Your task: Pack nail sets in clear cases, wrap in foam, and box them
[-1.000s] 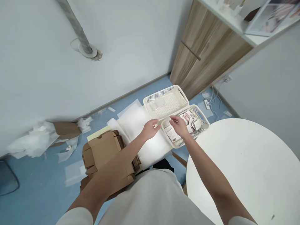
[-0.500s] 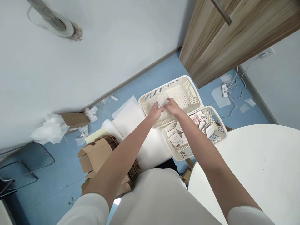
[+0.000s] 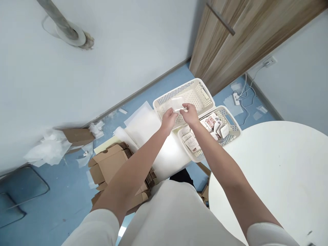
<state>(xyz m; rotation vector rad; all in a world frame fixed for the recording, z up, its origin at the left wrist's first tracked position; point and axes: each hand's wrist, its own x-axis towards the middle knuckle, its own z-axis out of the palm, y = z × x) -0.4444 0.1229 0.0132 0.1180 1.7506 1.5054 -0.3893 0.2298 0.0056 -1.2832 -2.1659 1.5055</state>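
Over the near edge of a cream perforated basket [image 3: 202,94], both hands grip a small clear plastic box [image 3: 177,103]. My left hand [image 3: 169,120] is closed on its left corner, and my right hand [image 3: 189,114] pinches its right side. The box looks transparent; whether anything is inside cannot be made out. Beside it, nearer to me and to the right, a second cream basket [image 3: 234,132] holds several printed cards [image 3: 210,121] and small stacks of cards.
A white round table [image 3: 276,171] stands at the right. Flattened cardboard boxes [image 3: 110,162] lie left of a white sheet roll [image 3: 143,128]. Behind are a wooden cabinet [image 3: 220,44] and a power strip [image 3: 236,98]. Crumpled white wrapping [image 3: 48,147] lies on the floor at left.
The clear box has been tilted up and its shape now shows plainly between my hands. The camera view has shifted, so the table and baskets sit slightly higher in the picture.
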